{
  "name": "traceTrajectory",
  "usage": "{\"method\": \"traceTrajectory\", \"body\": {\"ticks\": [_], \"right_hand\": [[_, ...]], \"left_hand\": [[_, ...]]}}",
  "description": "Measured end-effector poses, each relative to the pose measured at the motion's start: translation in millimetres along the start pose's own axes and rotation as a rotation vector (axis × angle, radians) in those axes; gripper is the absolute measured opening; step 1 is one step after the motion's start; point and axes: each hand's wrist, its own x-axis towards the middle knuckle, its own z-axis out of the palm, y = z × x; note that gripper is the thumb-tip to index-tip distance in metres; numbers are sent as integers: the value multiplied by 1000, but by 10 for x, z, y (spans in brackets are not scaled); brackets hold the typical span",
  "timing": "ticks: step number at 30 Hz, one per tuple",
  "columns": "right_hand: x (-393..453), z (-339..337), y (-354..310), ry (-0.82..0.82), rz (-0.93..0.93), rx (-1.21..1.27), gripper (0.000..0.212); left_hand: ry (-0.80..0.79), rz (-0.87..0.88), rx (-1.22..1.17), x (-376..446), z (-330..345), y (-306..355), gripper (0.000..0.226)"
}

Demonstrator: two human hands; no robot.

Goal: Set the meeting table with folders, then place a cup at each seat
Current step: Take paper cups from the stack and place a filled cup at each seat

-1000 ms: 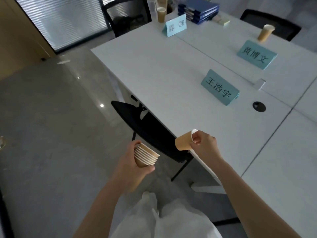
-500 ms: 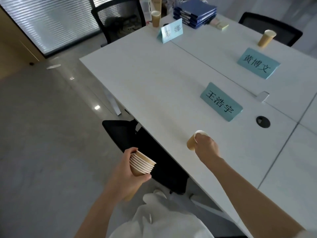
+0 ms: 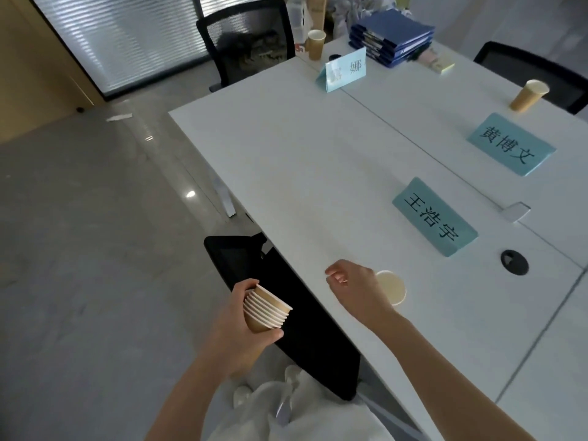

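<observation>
My left hand grips a nested stack of paper cups, tilted, off the near edge of the white counter and above a black chair tucked under it. My right hand hovers over the counter's near edge with fingers loosely curled, holding nothing; just right of it a single cup stands upright on the counter. Beyond that cup lies a teal name card, and farther right a second name card with another cup behind it. At the far end sit a third cup and a pile of blue folders.
</observation>
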Motion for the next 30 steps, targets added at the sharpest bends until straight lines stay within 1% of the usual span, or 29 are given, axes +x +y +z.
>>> {"method": "traceTrajectory", "body": {"ticks": [1, 3, 6, 9, 11, 13, 16, 20, 24, 30], "right_hand": [[7, 58, -168, -55, -32, 76, 14], [33, 181, -475, -187, -95, 139, 15], [108, 391, -917, -345, -175, 164, 15], [204, 697, -1330, -444, -228, 159, 17], [279, 927, -1569, -484, -220, 152, 19], [357, 1197, -1865, -508, -189, 156, 19], [445, 1507, -2229, -486, -169, 160, 16], [604, 1960, -2732, -493, -152, 203, 12], [828, 2250, -3123, -500, -142, 155, 21], [1366, 2586, -3555, -532, -117, 184, 21]], "left_hand": [[2, 2, -7, 8, -54, -27, 78], [-2, 12, -25, 43, -187, -107, 77], [-25, -1, -47, 136, -447, -294, 81], [-42, -12, -73, 253, -813, -469, 85], [-40, 11, -70, 345, -1098, -581, 83], [-25, 33, -46, 445, -1465, -754, 82], [0, 50, 18, 562, -1923, -933, 79], [28, 46, 30, 717, -2528, -1185, 82], [54, 18, 24, 923, -2933, -1374, 84], [45, -34, 19, 1460, -3408, -1540, 81]]}}
